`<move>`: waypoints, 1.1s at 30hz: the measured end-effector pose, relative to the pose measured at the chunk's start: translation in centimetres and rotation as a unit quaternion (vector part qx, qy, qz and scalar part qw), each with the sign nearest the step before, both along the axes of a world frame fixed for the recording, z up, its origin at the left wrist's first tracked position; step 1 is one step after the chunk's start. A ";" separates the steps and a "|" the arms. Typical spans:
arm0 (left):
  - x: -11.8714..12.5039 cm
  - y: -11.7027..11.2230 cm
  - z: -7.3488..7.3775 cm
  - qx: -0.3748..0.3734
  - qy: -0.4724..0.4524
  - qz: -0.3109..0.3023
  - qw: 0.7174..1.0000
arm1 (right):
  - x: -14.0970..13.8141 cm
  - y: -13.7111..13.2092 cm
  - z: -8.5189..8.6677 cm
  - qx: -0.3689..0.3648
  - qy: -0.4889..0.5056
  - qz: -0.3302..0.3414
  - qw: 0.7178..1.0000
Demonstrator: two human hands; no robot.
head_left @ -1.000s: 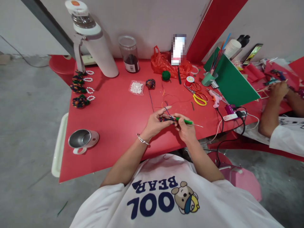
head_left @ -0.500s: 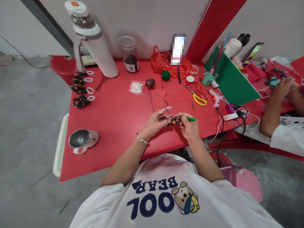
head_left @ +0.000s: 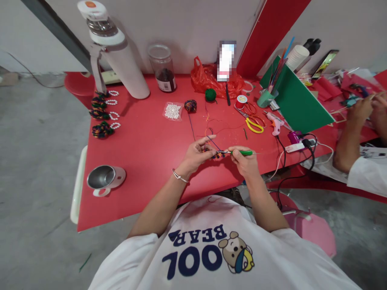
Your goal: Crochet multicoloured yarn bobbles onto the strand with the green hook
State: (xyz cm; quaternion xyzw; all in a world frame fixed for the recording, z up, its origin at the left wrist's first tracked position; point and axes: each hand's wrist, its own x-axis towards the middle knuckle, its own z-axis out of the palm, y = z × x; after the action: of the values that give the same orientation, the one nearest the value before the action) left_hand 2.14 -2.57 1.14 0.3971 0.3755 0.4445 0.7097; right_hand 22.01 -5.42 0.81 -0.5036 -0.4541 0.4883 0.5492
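My left hand pinches a small piece of multicoloured crochet work, its index finger stretched out with a dark strand of yarn running over it. In my right hand is a crochet hook with a green handle; its metal shaft points left and meets the crochet work. The strand leads back toward a multicoloured yarn ball on the red table. A green yarn ball lies beyond it. Part of the crochet work is hidden by my left fingers.
A bag of white beads, yellow-handled scissors, red thread spool and pink glue gun lie around. At left stand a metal mug, tall flask and several beaded yarn pieces. A co-worker's hands work beyond a green board.
My right hand has moved slightly right with the crochet hook, so more of its metal shaft shows beside the crochet work. My left hand stays nearly in place.
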 end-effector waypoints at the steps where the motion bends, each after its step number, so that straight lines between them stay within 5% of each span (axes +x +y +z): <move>1: 0.0 0.0 0.0 0.000 -0.001 0.002 1.000 | 0.2 0.0 0.0 0.007 -0.015 0.005 1.000; 33: 0.2 -0.1 -0.2 0.047 0.022 0.020 0.998 | -0.6 -1.2 2.0 0.080 -0.164 -0.015 0.983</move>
State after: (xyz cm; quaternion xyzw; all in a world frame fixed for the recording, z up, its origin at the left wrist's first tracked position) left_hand 2.32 -2.67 0.92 0.4320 0.3776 0.4665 0.6732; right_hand 21.38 -6.59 2.85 -0.5377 -0.5681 0.3530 0.5133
